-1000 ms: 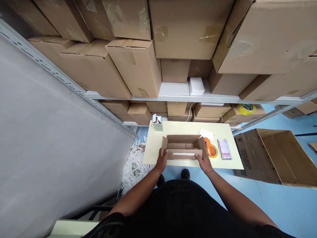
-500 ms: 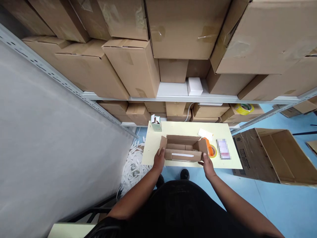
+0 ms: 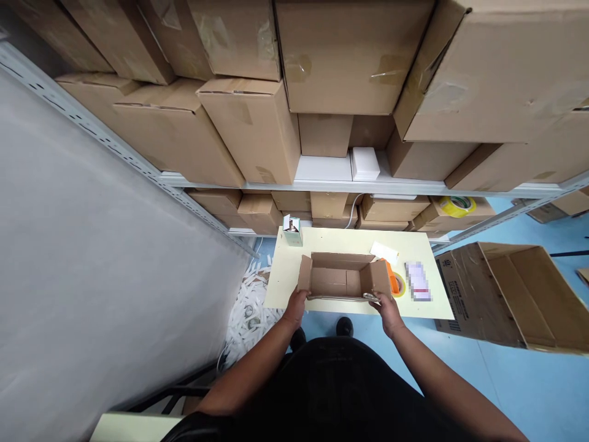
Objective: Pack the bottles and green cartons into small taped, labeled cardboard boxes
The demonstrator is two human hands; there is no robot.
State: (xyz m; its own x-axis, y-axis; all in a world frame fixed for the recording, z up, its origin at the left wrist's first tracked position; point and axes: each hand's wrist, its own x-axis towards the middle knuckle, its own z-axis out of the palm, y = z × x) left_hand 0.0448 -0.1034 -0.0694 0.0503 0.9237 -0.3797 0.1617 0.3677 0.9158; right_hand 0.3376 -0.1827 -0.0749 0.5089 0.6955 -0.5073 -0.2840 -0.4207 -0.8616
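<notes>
An open cardboard box [image 3: 335, 283] lies near the front edge of the pale yellow table, its end flaps folded outward and nothing seen inside. My left hand [image 3: 296, 305] is closed on the box's near left corner. At the near right corner my right hand [image 3: 388, 309] grips the box edge. A small shiny item [image 3: 371, 298] shows at the fingers of that hand, too small to name. Right beside the box are an orange tape dispenser [image 3: 394, 284] and its yellow tape roll [image 3: 400, 283], partly hidden by the flap.
On the table [image 3: 331, 238] stand a small open green-white carton [image 3: 292, 232], a white packet [image 3: 384, 252] and a blurred pinkish pack [image 3: 418, 281]. Shelves of cardboard boxes [image 3: 248, 132] rise behind. A large open carton [image 3: 506, 294] sits right; paper scraps [image 3: 251, 313] litter the floor left.
The box has tipped so its inside shows more and the front side with the white strip is no longer visible. Both hands still hold its near corners. The shiny item has come into view.
</notes>
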